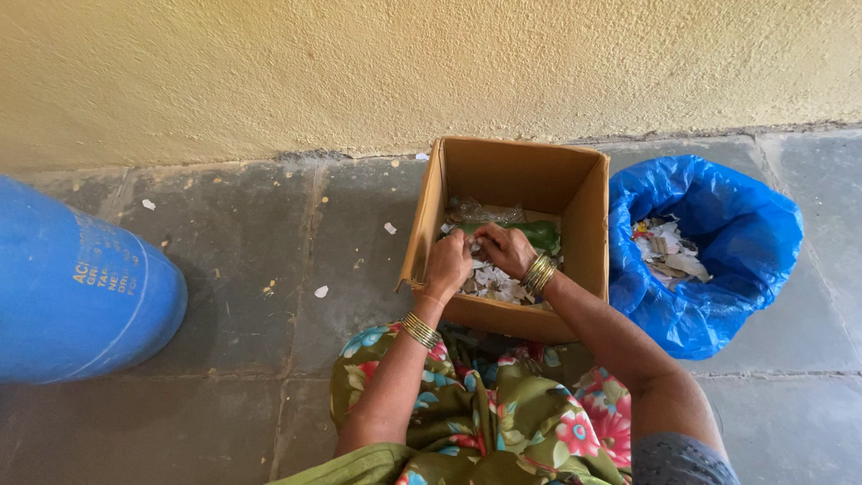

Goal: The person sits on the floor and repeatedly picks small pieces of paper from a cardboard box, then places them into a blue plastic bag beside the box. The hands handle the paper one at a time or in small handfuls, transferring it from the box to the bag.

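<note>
An open brown cardboard box stands on the stone floor against the wall. Inside lie white paper scraps, a green plastic bottle and clear plastic wrap. Both my hands are down in the box. My left hand is curled over the scraps near the box's left wall. My right hand rests right beside it, fingers bent on the scraps next to the green bottle. What the fingers pinch is hidden. Gold bangles ring both wrists.
A blue plastic bag with torn paper inside sits open right of the box. A big blue drum lies at the left. Small paper bits dot the grey stone floor. A yellow wall runs behind. Floral cloth covers my lap.
</note>
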